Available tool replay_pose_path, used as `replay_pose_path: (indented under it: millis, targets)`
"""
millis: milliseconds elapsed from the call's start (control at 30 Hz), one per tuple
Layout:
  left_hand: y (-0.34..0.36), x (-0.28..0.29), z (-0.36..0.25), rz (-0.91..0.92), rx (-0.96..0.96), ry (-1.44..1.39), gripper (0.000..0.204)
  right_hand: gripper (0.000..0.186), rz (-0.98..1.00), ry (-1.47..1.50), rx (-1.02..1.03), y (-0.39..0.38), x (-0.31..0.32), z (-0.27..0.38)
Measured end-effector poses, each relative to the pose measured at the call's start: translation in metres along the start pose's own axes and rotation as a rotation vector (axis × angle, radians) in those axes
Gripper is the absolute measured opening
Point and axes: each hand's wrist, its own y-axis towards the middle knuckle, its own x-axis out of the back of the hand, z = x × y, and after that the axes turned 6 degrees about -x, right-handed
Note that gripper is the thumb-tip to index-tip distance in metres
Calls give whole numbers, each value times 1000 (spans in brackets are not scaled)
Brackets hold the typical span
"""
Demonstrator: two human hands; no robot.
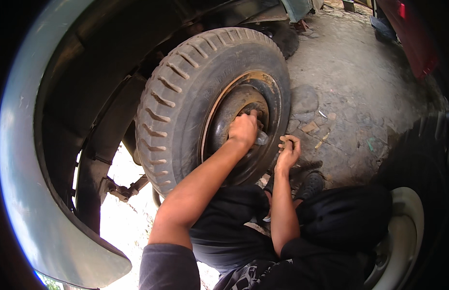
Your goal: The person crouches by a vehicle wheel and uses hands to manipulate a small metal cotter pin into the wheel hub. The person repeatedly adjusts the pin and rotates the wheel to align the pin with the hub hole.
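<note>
A large black tire [169, 96] with chunky tread stands upright on a worn steel wheel [219, 116], under the vehicle's wheel arch. My left hand [243, 129] reaches into the wheel's centre, its fingers bent against the hub [256, 107]. Whatever those fingers grip is hidden behind the hand. A grey hub part [261, 138] sticks out just beside it. To the right of the tire, my right hand [289, 152] is raised with its fingers curled and their tips pinched together. Any small thing between them is too small to name.
A pale blue-grey fender [21, 145] curves round the left side. Dark suspension parts [120, 191] show behind the tire. Broken stones and debris [311, 126] litter the concrete floor [350, 72]. Red bodywork [413, 38] stands at far right, and another wheel [408, 212] lies close at lower right.
</note>
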Motion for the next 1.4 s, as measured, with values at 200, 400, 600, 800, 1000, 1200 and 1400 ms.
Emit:
replay_pose_path:
  millis: [200,400,600,800,1000,1200,1400]
  targets:
    - [-1,-11,-2,-48,-51,149,26,16,25,-24,-5,-5,-4,1]
    - [0,5,0,55,1,1,29,17,-8,5,8,-2,-2,-2]
    - [-3,-5,1,-28,-61,70,30,18,5,11,49,-4,-7,-5]
    - [0,-3,3,9,-69,76,35,16,-27,4,70,4,-2,-10]
    - [2,-6,6,37,-45,145,33,15,-7,18,27,-3,-5,-2]
    - [0,0,-1,22,-56,112,30,16,-32,-1,44,3,0,-11]
    - [1,3,5,90,-44,130,30,16,-2,9,58,1,-2,-10]
